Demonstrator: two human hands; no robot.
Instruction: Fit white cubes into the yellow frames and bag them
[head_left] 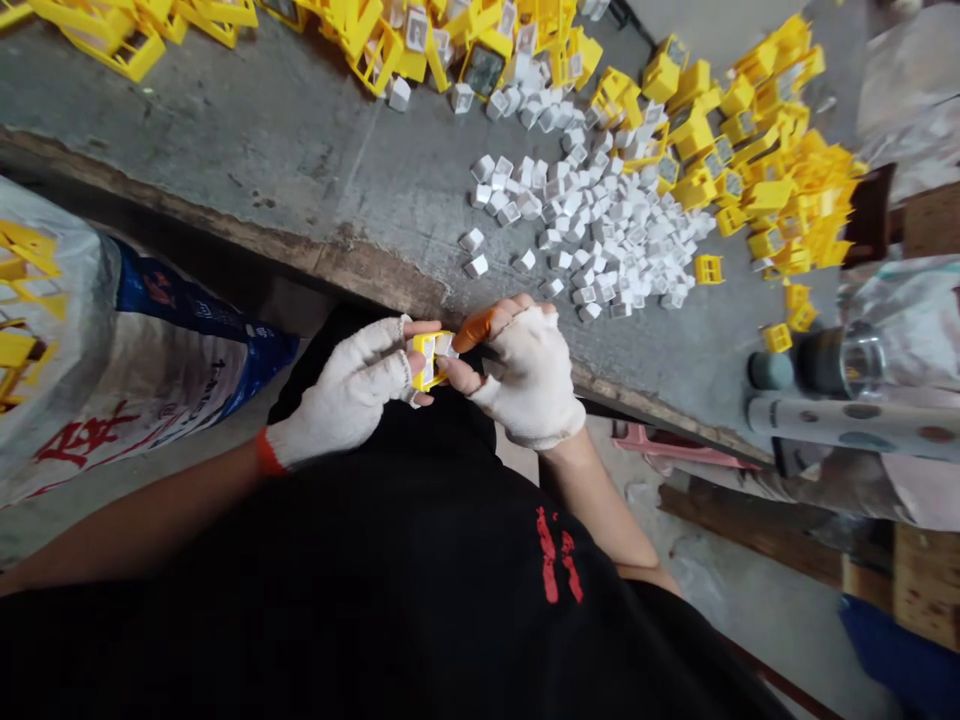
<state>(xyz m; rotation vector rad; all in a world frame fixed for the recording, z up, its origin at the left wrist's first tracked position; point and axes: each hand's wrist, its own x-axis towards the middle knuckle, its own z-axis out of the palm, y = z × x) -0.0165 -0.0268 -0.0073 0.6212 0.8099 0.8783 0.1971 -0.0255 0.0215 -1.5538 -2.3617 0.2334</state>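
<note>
My left hand (352, 385), in a white fingerless glove with an orange cuff, grips a small yellow plastic frame (428, 362) between thumb and fingers. White pieces sit inside that frame. From the right, my right hand (525, 370), gloved too, with an orange cover on one finger, pinches a small white piece (445, 345) at the frame's open side. Both hands are in front of my body, just off the table's near edge. Beyond them a heap of small white cubes (600, 225) lies on the grey table (300, 150).
Yellow frames (795, 170) are piled at the table's right, with more yellow parts (375, 40) along the back. A glass jar (859, 360) and a pale roll (862, 425) lie at the right end. A large sack (150, 370) holding yellow parts stands at the left.
</note>
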